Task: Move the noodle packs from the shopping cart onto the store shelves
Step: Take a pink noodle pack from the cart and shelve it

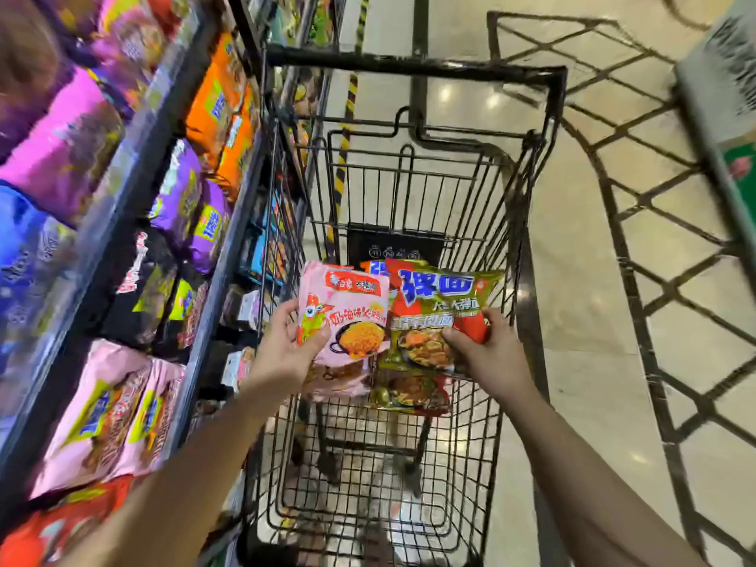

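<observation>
Left hand (286, 345) grips pink pack (347, 317) — right hand (487, 349) green pack (437, 317)

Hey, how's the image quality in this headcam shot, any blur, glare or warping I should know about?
Head view: the shelves at left and the right edge are smeared by motion blur; the pink noodle pack and green-red noodle pack in the left hand and right hand stay sharp; ceiling lights glare off the glossy floor; wide-angle distortion bends the cart rails.
</observation>
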### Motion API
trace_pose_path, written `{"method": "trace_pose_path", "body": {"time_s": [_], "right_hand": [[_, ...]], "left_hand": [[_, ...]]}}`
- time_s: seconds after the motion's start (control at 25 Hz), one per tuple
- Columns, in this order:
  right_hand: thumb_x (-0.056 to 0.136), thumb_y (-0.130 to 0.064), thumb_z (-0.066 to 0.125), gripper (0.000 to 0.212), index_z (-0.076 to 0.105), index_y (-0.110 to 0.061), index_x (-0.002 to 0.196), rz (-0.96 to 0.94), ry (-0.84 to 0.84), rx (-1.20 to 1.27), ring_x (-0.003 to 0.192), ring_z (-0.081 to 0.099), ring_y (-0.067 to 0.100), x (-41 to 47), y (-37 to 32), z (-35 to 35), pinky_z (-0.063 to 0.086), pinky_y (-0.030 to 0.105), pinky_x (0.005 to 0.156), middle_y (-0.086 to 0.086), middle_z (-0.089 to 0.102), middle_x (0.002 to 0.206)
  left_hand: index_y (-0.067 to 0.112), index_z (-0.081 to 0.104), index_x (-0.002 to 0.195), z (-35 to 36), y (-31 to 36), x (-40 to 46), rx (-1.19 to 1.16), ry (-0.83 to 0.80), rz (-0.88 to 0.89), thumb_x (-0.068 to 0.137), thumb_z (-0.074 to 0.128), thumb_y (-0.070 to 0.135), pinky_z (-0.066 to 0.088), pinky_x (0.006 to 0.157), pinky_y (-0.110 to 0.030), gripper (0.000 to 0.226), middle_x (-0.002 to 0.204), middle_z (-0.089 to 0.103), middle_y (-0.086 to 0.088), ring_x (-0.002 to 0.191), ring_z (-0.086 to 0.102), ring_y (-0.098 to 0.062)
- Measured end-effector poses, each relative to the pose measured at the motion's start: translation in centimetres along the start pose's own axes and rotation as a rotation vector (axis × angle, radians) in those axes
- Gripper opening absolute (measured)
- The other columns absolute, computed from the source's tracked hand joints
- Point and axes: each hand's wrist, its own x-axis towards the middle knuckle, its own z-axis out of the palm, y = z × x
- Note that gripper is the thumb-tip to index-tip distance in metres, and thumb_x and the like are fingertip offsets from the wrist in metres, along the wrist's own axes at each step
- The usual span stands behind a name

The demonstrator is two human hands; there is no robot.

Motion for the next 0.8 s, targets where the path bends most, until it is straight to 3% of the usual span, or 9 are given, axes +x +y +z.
{"method": "trace_pose_path", "body": {"time_s": [0.08,0.2,0.28,0.36,0.48,0.56,0.68,0.76,0.8], "right_hand": [[0.085,-0.036,0.081,0.051,0.054,-0.022,0.125,-0.067,0.006,-0.002,0.096,0.071,0.023,-1.0,-3.1,-2.2,0.063,0.042,0.079,-0.002,0.068,0.108],[0.085,-0.039,0.081,0.06,0.054,-0.02,0.135,-0.149,0.007,0.0,0.096,0.07,0.019,-2.6,-6.9,-4.8,0.06,0.026,0.068,0.001,0.069,0.116],[0.084,-0.039,0.081,0.061,0.054,-0.02,0.135,-0.194,-0.008,0.029,0.098,0.071,0.018,-4.7,-9.8,-6.8,0.057,0.022,0.067,0.0,0.069,0.118],[0.08,-0.043,0.084,0.062,0.056,-0.023,0.131,-0.226,-0.028,0.079,0.097,0.073,0.019,-7.3,-12.6,-8.7,0.062,0.032,0.072,0.0,0.071,0.117],[0.069,-0.052,0.089,0.065,0.061,-0.029,0.124,-0.273,-0.03,0.129,0.097,0.075,0.019,-11.8,-16.2,-11.1,0.063,0.047,0.085,-0.002,0.074,0.113],[0.073,-0.043,0.089,0.059,0.062,-0.027,0.123,-0.323,-0.031,0.14,0.098,0.076,0.02,-15.1,-18.7,-12.0,0.062,0.048,0.088,0.0,0.075,0.113],[0.08,-0.028,0.085,0.048,0.062,-0.021,0.122,-0.396,-0.005,0.165,0.098,0.076,0.024,-21.5,-22.0,-12.2,0.061,0.049,0.09,0.006,0.075,0.113],[0.081,-0.026,0.084,0.045,0.063,-0.021,0.12,-0.435,-0.005,0.172,0.098,0.076,0.025,-25.8,-23.9,-12.2,0.061,0.049,0.09,0.007,0.075,0.113],[0.081,-0.026,0.084,0.044,0.063,-0.023,0.119,-0.457,-0.004,0.183,0.098,0.075,0.025,-27.4,-24.7,-12.4,0.061,0.049,0.089,0.007,0.075,0.113]], "left_hand": [[0.013,0.04,0.14,-0.4,3.2,-1.6,-0.003,0.006,0.084,0.095,0.064,0.001,0.058,0.08,-0.021,0.051,0.117,0.072,-0.006,0.098,0.072,-0.007],[0.009,0.038,0.144,-1.1,7.6,-3.5,-0.024,-0.002,0.173,0.095,0.063,-0.002,0.056,0.085,-0.018,0.056,0.121,0.068,-0.006,0.1,0.068,-0.006],[0.01,0.041,0.14,-1.8,10.3,-5.7,-0.043,-0.002,0.223,0.094,0.061,-0.005,0.055,0.086,-0.016,0.053,0.121,0.067,-0.007,0.097,0.068,-0.003],[0.016,0.044,0.133,-2.9,12.8,-8.2,-0.053,0.018,0.297,0.093,0.061,-0.009,0.054,0.082,-0.013,0.05,0.117,0.066,-0.003,0.091,0.068,0.003],[0.015,0.041,0.137,-5.3,16.6,-11.9,-0.047,-0.005,0.401,0.091,0.063,-0.009,0.05,0.08,-0.008,0.056,0.119,0.061,0.007,0.101,0.065,0.003],[0.018,0.039,0.138,-7.0,18.8,-14.9,-0.073,-0.023,0.463,0.09,0.071,0.001,0.051,0.083,-0.014,0.059,0.118,0.06,0.012,0.102,0.064,0.005],[0.02,0.04,0.14,-10.1,21.5,-20.5,-0.121,-0.035,0.517,0.072,0.082,0.032,0.052,0.089,-0.022,0.081,0.121,0.064,0.005,0.105,0.063,-0.007],[0.02,0.042,0.137,-12.1,23.0,-24.0,-0.141,-0.026,0.58,0.072,0.075,0.027,0.056,0.08,-0.022,0.073,0.117,0.067,-0.002,0.099,0.066,-0.011],[0.02,0.042,0.138,-12.9,23.8,-25.6,-0.148,-0.034,0.596,0.073,0.074,0.027,0.058,0.077,-0.029,0.072,0.116,0.068,-0.005,0.097,0.067,-0.014]]}}
